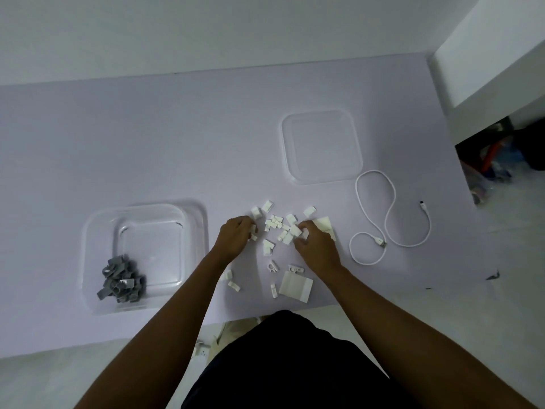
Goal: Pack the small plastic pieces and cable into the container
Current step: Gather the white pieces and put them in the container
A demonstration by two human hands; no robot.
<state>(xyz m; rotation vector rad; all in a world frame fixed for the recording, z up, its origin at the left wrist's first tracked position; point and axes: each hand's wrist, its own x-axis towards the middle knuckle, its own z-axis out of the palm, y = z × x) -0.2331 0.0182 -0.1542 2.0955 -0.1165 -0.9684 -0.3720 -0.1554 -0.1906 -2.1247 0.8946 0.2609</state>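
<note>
gathering white pieces (pixel 277 228) | left hand (pixel 234 236), right hand (pixel 317 246) flank pile | fingers curled onto pieces | cable (pixel 390 214) right

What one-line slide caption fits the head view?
Both hands gather small white plastic pieces on the table; grey pieces fill the clear plastic container, white cable waits.

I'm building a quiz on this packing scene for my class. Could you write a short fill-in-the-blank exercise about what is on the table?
1. The pieces already inside the clear container are ____ in colour.
2. The cable lying on the table is ____ in colour.
3. The left hand and right hand are both at the pile of ____ pieces.
4. The clear lid lies ____ the container.

Missing words: grey; white; white; apart from
</note>
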